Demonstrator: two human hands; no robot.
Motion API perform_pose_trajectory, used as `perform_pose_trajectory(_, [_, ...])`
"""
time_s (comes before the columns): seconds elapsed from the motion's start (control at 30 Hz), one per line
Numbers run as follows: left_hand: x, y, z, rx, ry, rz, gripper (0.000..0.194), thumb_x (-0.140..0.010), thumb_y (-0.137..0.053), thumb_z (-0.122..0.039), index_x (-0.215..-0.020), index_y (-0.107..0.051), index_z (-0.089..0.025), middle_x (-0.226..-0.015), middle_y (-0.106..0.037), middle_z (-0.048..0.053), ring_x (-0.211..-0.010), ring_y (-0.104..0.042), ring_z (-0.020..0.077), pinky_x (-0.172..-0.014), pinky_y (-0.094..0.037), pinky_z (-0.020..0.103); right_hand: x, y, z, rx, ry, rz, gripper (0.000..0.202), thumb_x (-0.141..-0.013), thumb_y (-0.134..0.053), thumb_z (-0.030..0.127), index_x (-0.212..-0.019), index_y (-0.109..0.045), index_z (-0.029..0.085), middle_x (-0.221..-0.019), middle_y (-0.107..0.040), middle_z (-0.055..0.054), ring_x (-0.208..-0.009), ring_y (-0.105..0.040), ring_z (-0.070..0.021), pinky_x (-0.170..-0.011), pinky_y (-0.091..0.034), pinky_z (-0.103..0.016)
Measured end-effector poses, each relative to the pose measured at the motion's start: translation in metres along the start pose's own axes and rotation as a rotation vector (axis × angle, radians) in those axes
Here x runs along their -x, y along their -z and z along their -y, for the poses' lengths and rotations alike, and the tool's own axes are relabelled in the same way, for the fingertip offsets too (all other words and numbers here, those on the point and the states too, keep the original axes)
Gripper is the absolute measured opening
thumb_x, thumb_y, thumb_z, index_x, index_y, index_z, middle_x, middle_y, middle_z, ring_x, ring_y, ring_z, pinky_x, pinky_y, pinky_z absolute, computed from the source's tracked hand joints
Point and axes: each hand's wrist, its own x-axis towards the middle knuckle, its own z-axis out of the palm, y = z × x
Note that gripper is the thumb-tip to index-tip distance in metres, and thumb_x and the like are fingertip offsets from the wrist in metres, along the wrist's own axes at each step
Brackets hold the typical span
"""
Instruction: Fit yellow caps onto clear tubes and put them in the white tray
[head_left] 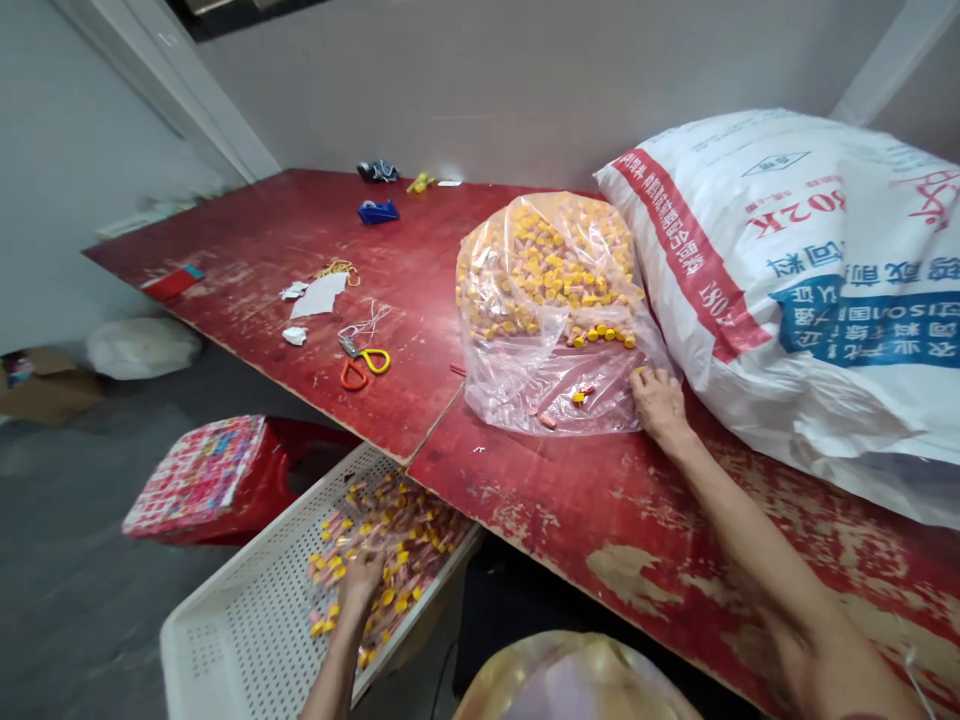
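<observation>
A clear plastic bag [517,375] lies on the red table, its upper part full of small yellow-and-pink pieces; a few loose ones lie near its mouth. My right hand [658,403] is at the bag's lower right edge, fingers bent together on the plastic. Below the table edge, my left hand [364,572] reaches into a white perforated basket [217,610], among many more such pieces [401,545]. Its fingers are blurred, and whether they hold a piece is not clear.
A big white printed sack [795,260] fills the table's right side. Scissors [364,362], paper scraps [319,295] and a blue tape dispenser [377,212] lie on the left part of the table [247,240]. A red stool [202,475] stands beside the basket.
</observation>
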Motion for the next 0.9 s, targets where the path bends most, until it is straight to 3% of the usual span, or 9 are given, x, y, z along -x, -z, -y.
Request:
perform_pose_trajectory(0.1, [0.006, 0.005, -0.032, -0.006, -0.078, -0.157, 0.027, -0.079, -0.045, -0.037, -0.080, -0.063, -0.017, -0.077, -0.063, 0.011, -0.083, -0.062, 0.0309, -0.071, -0.046, 0.038, -0.005, -0.001, -0.002, -0.002, -0.002, -0.030, 0.027, -0.084, -0.036, 0.008, -0.092, -0.062, 0.007, -0.093, -0.057, -0.023, -0.090, -0.047, -0.0322, -0.074, -0.037, -0.046])
perform_pose_trajectory(0.2, [0.024, 0.011, -0.111, 0.221, -0.447, -0.386, 0.027, -0.086, -0.041, -0.033, -0.088, -0.064, -0.018, -0.093, -0.064, 0.012, -0.095, -0.058, 0.0262, -0.088, -0.042, 0.038, 0.003, -0.002, 0.001, -0.046, 0.022, -0.087, 0.021, -0.085, -0.043, 0.017, -0.092, -0.061, 0.010, -0.100, -0.057, -0.021, -0.094, -0.047, -0.0317, -0.079, -0.038, -0.045])
perform_pose_trajectory(0.3, [0.035, 0.000, -0.218, 0.466, -0.905, -0.194, 0.020, -0.089, -0.045, -0.028, -0.088, -0.064, -0.021, -0.089, -0.065, 0.006, -0.088, -0.058, 0.0198, -0.084, -0.044, 0.031, 0.023, -0.004, 0.011, -0.152, 0.065, -0.191, 0.025, -0.088, -0.042, 0.024, -0.106, -0.056, 0.013, -0.107, -0.057, -0.015, -0.098, -0.051, -0.0267, -0.084, -0.041, -0.041])
perform_pose_trajectory(0.37, [0.030, -0.019, -0.291, 0.483, -1.066, -0.040, 0.019, -0.089, -0.046, -0.024, -0.083, -0.064, -0.021, -0.086, -0.064, 0.006, -0.084, -0.059, 0.0186, -0.080, -0.044, 0.030, 0.041, -0.004, 0.021, -0.242, 0.074, -0.281, 0.027, -0.092, -0.038, 0.026, -0.111, -0.052, 0.014, -0.100, -0.060, -0.012, -0.090, -0.055, -0.0229, -0.082, -0.044, -0.037])
perform_pose_trajectory(0.47, [0.010, -0.053, -0.384, 0.278, -1.057, 0.016, 0.017, -0.088, -0.049, -0.021, -0.083, -0.065, -0.016, -0.091, -0.063, 0.010, -0.087, -0.059, 0.0209, -0.078, -0.044, 0.031, 0.069, 0.001, 0.034, -0.411, 0.011, -0.391, 0.026, -0.094, -0.041, 0.032, -0.113, -0.051, 0.017, -0.094, -0.062, -0.009, -0.080, -0.057, -0.0211, -0.074, -0.047, -0.035])
perform_pose_trajectory(0.57, [-0.009, -0.079, -0.446, 0.172, -0.960, -0.018, 0.017, -0.087, -0.051, -0.016, -0.095, -0.064, -0.011, -0.106, -0.059, 0.018, -0.091, -0.059, 0.0246, -0.078, -0.044, 0.033, 0.094, 0.009, 0.039, -0.574, -0.129, -0.387, 0.028, -0.092, -0.046, 0.034, -0.113, -0.053, 0.018, -0.098, -0.063, -0.010, -0.083, -0.059, -0.0213, -0.068, -0.049, -0.033])
perform_pose_trajectory(0.63, [-0.017, -0.088, -0.468, 0.167, -0.934, -0.022, 0.020, -0.087, -0.047, -0.010, -0.099, -0.062, -0.008, -0.110, -0.057, 0.021, -0.096, -0.058, 0.0268, -0.080, -0.043, 0.035, 0.106, 0.015, 0.039, -0.664, -0.221, -0.324, 0.029, -0.091, -0.047, 0.036, -0.112, -0.055, 0.018, -0.097, -0.064, -0.009, -0.083, -0.060, -0.0206, -0.064, -0.050, -0.031])
perform_pose_trajectory(0.73, [-0.023, -0.094, -0.476, 0.157, -0.944, -0.013, 0.025, -0.087, -0.040, -0.005, -0.100, -0.061, -0.008, -0.112, -0.056, 0.021, -0.105, -0.054, 0.0275, -0.086, -0.041, 0.035, 0.116, 0.020, 0.033, -0.770, -0.309, -0.249, 0.030, -0.089, -0.049, 0.036, -0.111, -0.058, 0.018, -0.099, -0.064, -0.009, -0.084, -0.061, -0.0195, -0.067, -0.051, -0.030])
perform_pose_trajectory(0.9, [-0.013, -0.082, -0.432, 0.200, -1.029, 0.014, 0.015, -0.086, -0.049, -0.012, -0.097, -0.059, -0.011, -0.104, -0.059, 0.016, -0.100, -0.054, 0.0245, -0.088, -0.040, 0.034, 0.118, 0.019, 0.022, -0.905, -0.415, -0.207, 0.034, -0.088, -0.047, 0.038, -0.113, -0.058, 0.017, -0.099, -0.063, -0.008, -0.083, -0.061, -0.0190, -0.076, -0.050, -0.033])
